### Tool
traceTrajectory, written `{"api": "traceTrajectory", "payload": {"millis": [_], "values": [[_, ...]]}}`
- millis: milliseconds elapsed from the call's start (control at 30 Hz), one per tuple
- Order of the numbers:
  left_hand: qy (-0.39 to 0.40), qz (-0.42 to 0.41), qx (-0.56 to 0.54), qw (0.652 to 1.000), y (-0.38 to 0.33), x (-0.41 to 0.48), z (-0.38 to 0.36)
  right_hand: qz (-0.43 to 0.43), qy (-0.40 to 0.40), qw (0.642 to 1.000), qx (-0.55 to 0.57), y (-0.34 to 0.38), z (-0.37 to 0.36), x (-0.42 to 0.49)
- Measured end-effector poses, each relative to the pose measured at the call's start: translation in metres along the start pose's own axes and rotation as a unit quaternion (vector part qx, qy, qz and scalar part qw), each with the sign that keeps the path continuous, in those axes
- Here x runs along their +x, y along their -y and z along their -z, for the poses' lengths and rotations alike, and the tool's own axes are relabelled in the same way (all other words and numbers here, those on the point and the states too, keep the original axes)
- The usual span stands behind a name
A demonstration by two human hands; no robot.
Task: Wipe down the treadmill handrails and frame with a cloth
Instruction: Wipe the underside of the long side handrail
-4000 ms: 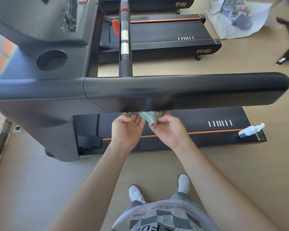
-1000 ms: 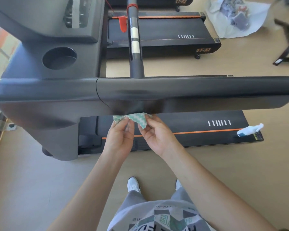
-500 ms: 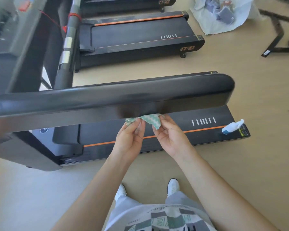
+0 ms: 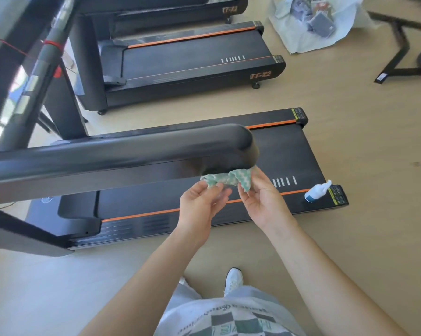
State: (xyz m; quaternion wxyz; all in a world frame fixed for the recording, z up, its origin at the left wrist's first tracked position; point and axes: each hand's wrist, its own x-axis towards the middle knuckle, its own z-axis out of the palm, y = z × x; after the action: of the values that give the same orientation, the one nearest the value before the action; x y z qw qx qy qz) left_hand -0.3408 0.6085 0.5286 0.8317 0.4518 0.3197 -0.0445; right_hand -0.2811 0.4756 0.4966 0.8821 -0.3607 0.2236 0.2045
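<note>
Since the earlier frames our left hand (image 4: 201,203) and right hand (image 4: 261,202) have carried the cloth (image 4: 228,179) along the handrail (image 4: 131,154) to its rounded end. Nearest us, a white shoe (image 4: 233,280) stands on the pale floor (image 4: 350,214). Above it, the left fingers pinch the cloth's left end and the right fingers grip its right end. The green-and-white cloth is bunched between them just under the handrail's tip. It seems to touch the underside, though the shadow leaves us unsure. Beyond lies the treadmill deck (image 4: 136,200), with a spray bottle (image 4: 317,191) lying at its rear corner. Farther off are a second treadmill (image 4: 192,66) and a plastic bag (image 4: 301,37).
</note>
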Motion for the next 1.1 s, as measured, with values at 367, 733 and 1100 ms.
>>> {"api": "traceTrajectory", "payload": {"millis": [367,733,1100], "values": [[-0.059,-0.572,0.483,0.660,-0.081,-0.006,-0.037,0.186,0.021,0.967,-0.176,0.056,-0.008,0.000],[-0.114,-0.564,0.587,0.569,-0.082,0.025,-0.045,0.251,0.206,0.797,-0.509,0.092,-0.028,0.009],[-0.295,-0.519,0.538,0.595,-0.049,0.027,-0.084,0.071,0.418,0.766,-0.483,0.131,-0.018,0.076]]}}
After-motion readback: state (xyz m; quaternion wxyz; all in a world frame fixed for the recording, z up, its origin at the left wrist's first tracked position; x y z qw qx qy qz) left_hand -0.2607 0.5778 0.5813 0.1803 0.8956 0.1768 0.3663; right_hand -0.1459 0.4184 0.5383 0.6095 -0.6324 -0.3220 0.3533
